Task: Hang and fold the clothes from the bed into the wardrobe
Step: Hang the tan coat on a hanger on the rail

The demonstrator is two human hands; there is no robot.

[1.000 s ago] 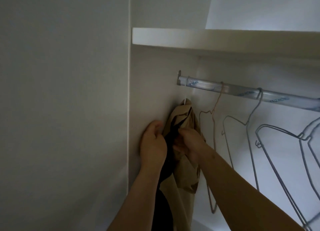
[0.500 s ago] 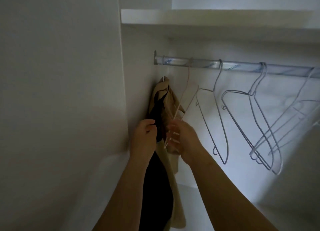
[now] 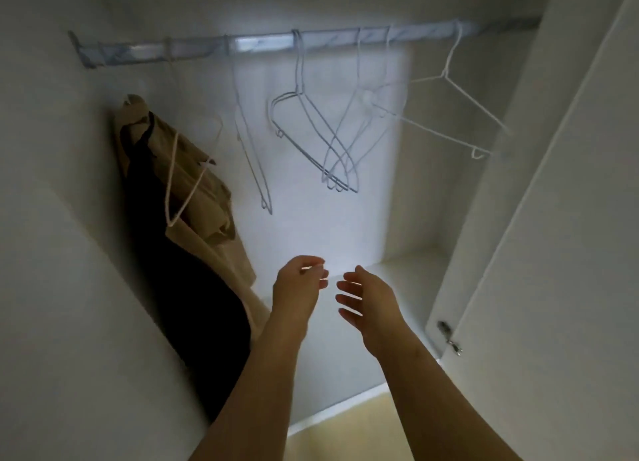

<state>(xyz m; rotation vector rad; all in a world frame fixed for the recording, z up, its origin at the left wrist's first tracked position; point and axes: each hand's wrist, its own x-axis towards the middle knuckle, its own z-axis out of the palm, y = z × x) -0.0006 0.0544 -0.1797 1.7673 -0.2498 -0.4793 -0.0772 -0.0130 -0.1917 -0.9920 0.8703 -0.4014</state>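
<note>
Left hand (image 3: 297, 287) and right hand (image 3: 371, 299) are low in the wardrobe (image 3: 449, 184), fingers (image 3: 346, 299) loosely spread, holding nothing. Tan and black clothing (image 3: 193, 197) hangs at the left end of the rail (image 3: 262, 42). Bare hangers (image 3: 311, 139) hang beside it. The bed is out of view, so the clothes left cannot be counted.

Nothing legible for you here. The rail (image 3: 262, 42) has bluish marks along its wrapping, but they're too blurred to read as letters or numbers. The hanging clothes (image 3: 204, 187) show you no readable label, brand or print either.
</note>
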